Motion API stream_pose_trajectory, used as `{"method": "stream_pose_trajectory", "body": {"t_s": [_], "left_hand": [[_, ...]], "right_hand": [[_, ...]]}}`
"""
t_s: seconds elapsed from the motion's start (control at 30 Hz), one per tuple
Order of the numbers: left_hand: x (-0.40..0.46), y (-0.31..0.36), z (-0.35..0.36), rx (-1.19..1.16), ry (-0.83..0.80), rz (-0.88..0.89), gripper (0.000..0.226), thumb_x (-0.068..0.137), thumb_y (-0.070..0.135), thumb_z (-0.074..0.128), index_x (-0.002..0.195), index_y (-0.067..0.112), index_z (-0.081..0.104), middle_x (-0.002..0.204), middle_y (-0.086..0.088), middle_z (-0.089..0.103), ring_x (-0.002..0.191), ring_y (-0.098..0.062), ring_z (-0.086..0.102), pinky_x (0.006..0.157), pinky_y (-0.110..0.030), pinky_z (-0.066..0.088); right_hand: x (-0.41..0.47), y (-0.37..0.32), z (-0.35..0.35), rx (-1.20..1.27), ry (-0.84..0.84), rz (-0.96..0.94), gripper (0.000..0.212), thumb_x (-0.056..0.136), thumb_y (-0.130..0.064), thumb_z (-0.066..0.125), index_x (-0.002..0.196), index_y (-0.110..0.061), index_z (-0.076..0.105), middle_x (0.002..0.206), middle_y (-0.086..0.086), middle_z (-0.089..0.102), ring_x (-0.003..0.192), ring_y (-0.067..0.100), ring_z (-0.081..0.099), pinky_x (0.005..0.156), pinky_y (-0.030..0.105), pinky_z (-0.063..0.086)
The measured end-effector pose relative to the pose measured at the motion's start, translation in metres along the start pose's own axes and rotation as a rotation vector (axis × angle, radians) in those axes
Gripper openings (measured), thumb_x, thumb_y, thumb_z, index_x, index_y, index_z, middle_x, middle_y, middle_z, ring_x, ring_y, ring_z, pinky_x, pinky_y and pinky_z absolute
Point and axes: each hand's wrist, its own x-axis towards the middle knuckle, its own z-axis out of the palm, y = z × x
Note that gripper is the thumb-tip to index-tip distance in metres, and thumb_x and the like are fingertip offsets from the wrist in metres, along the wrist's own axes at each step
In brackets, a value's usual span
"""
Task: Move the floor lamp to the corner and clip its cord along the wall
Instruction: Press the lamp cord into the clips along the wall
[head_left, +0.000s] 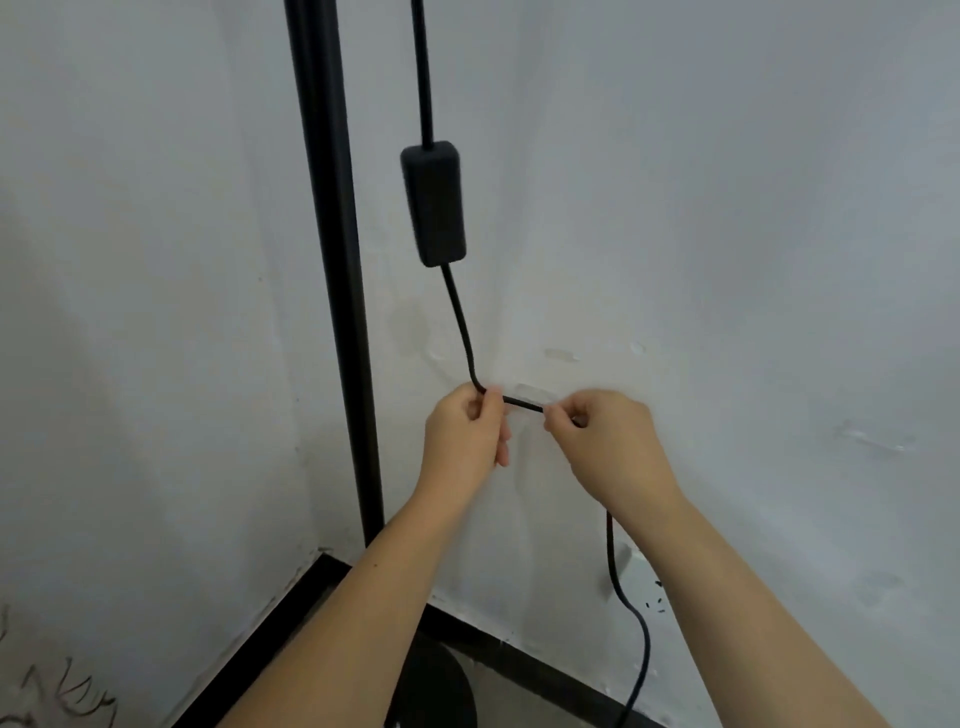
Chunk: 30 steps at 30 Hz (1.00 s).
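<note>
The floor lamp pole (337, 270) stands upright in the corner of the room, its round black base (441, 686) on the floor and partly hidden behind the left forearm. The cord (460, 322) hangs down beside the pole, passes through a black inline switch box (434, 203), then bends sharply to run level along the right-hand wall (727, 234). The left hand (465, 434) pinches the cord at that bend, fingers closed around it. The right hand (605, 441) grips the cord just beside it, fingers closed, with a short taut length stretched between the two hands against the wall. A pale patch (530, 389), possibly a clip or adhesive strip, sits on the wall just above this length; its nature cannot be told. Below the right wrist the cord drops in a loose curve past a white wall socket (641, 584) towards the floor. Both walls are white, scuffed and patched. A black skirting board (530, 660) runs along the foot of each wall.
</note>
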Motion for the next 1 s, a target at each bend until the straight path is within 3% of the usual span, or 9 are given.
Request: {"method": "stream_pose_trajectory", "body": {"t_s": [0.1,0.2,0.37,0.53,0.73,0.87,0.93,1.0], "left_hand": [[0.005,0.002,-0.001,-0.072,-0.048,-0.037,0.031,0.096,0.022,0.048,0.069,0.011,0.059,0.053,0.0,0.058,0.035,-0.011,0.051,0.034,-0.02,0.036],[0.007,0.003,0.0,-0.085,-0.047,-0.026,0.032,0.095,0.022,0.049,0.067,0.01,0.06,0.048,0.003,0.058,0.033,-0.011,0.051,0.034,-0.02,0.036],[0.007,0.004,0.0,-0.112,-0.05,-0.038,0.034,0.095,0.022,0.05,0.065,0.011,0.06,0.043,0.005,0.058,0.032,-0.01,0.048,0.033,-0.018,0.034],[0.005,0.009,-0.001,-0.113,-0.087,-0.049,0.032,0.095,0.02,0.049,0.069,0.007,0.062,0.039,0.005,0.056,0.03,-0.01,0.046,0.033,-0.016,0.032],[0.004,0.013,0.001,-0.132,-0.096,-0.074,0.032,0.096,0.023,0.048,0.07,0.009,0.061,0.037,0.006,0.055,0.029,-0.009,0.046,0.032,-0.015,0.031],[0.003,0.012,0.001,-0.204,-0.114,-0.101,0.033,0.095,0.027,0.05,0.069,0.012,0.063,0.039,0.007,0.055,0.031,-0.008,0.048,0.034,-0.017,0.034],[0.002,0.013,0.003,-0.215,-0.134,-0.08,0.033,0.095,0.028,0.052,0.069,0.012,0.063,0.041,0.007,0.057,0.033,-0.008,0.049,0.034,-0.017,0.035],[0.002,0.012,0.005,-0.176,-0.136,-0.051,0.031,0.094,0.028,0.053,0.07,0.01,0.063,0.042,0.007,0.058,0.033,-0.008,0.049,0.035,-0.017,0.036]], "right_hand": [[-0.003,-0.003,0.001,-0.035,0.026,-0.021,0.037,0.09,-0.022,0.051,0.068,0.006,0.059,0.057,0.012,0.052,0.052,0.017,0.041,0.05,0.03,0.035],[-0.006,-0.005,0.0,-0.057,0.039,-0.042,0.039,0.09,-0.023,0.052,0.056,-0.005,0.047,0.049,0.002,0.042,0.048,0.017,0.036,0.046,0.029,0.031],[-0.007,-0.009,-0.003,-0.075,0.05,-0.067,0.039,0.091,-0.023,0.052,0.057,-0.002,0.051,0.05,0.005,0.046,0.05,0.019,0.039,0.049,0.031,0.033],[-0.005,-0.011,-0.012,-0.102,0.023,-0.064,0.042,0.09,-0.022,0.051,0.052,-0.011,0.037,0.045,0.0,0.033,0.043,0.015,0.029,0.042,0.024,0.026],[0.001,-0.011,-0.016,-0.041,0.039,-0.028,0.035,0.089,-0.02,0.049,0.059,-0.003,0.048,0.055,0.016,0.045,0.048,0.025,0.039,0.05,0.033,0.043],[-0.001,-0.006,-0.015,-0.015,0.096,-0.048,0.039,0.092,-0.022,0.049,0.07,0.008,0.059,0.066,0.026,0.064,0.057,0.04,0.06,0.061,0.044,0.055],[-0.001,0.0,-0.019,0.006,0.099,-0.036,0.038,0.092,-0.024,0.049,0.073,0.007,0.062,0.063,0.024,0.063,0.053,0.035,0.063,0.054,0.036,0.055],[-0.003,0.006,-0.02,0.049,0.028,0.026,0.037,0.093,-0.024,0.048,0.075,0.004,0.064,0.05,0.013,0.059,0.035,0.019,0.058,0.038,0.02,0.046]]}}
